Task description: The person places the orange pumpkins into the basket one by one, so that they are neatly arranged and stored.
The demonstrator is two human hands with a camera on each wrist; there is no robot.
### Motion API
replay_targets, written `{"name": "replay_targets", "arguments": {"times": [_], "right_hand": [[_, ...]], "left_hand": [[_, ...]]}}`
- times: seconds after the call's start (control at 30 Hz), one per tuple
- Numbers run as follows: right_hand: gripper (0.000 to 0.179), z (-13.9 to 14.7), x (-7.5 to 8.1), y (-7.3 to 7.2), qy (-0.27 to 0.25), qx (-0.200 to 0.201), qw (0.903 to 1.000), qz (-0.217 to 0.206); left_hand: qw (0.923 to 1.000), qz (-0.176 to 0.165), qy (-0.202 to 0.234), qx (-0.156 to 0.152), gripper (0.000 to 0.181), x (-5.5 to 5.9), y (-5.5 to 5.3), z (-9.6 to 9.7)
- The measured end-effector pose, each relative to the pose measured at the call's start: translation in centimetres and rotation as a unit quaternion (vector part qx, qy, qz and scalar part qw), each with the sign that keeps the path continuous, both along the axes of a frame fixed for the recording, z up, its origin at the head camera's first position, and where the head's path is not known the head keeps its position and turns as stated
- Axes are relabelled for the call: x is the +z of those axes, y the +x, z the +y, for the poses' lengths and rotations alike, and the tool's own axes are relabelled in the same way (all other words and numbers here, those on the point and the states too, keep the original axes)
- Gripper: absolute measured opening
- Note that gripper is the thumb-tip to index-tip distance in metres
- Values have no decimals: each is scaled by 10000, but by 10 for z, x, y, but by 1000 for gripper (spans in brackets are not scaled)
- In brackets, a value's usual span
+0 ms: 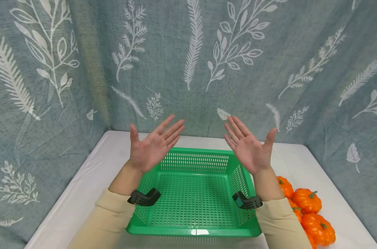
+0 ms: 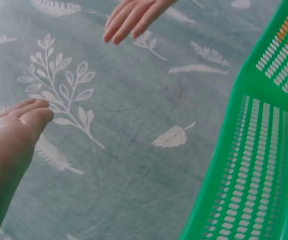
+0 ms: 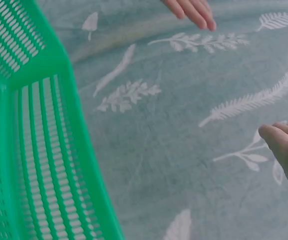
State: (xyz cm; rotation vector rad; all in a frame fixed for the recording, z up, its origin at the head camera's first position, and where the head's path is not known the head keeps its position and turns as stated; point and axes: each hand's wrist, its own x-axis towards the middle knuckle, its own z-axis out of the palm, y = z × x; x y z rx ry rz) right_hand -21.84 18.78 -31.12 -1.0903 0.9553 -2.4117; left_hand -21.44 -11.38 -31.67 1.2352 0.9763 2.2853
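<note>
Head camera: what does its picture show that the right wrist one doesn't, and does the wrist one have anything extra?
Only the head view: orange pumpkins, black wristbands and pale sleeves. Only the right wrist view: no extra thing I can make out, just a closer, slanted look at the green basket. Both: that basket, the leafy curtain, the left hand and the right hand.

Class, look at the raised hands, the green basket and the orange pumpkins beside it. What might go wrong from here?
1. The right sleeve partly covers the pumpkins in the head view, so lowering that arm might knock one.
2. The pumpkins are bunched closely, so taking one could set its neighbours rolling.
3. Black wristbands might bump the basket if the left hand or right hand reaches inside.
</note>
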Motion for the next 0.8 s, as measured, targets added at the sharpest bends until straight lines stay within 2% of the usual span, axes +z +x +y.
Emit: {"name": "replay_targets", "arguments": {"times": [0.17,0.3,0.4,0.5,0.67,0.8], "right_hand": [[93,12,6,7,744,-351,9959,384],[89,21,8,12,1242,-453,9878,821],[84,30,7,15,1449,-453,9819,1129],[79,38,5,19,1622,-514,9752,1414],[71,50,2,29,2021,-868,9561,1934],[62,58,-2,37,2240,-1214,9427,2155]], "left_hand": [[9957,562,-655,341,95,7,3,-12],[9864,872,-1210,692,91,8,7,-22],[9761,1081,-1642,922,85,9,11,-28],[9625,1261,-2106,1152,79,9,16,-34],[9374,1371,-2848,1463,73,9,25,-44],[9270,1456,-3077,1573,68,4,29,-53]]}}
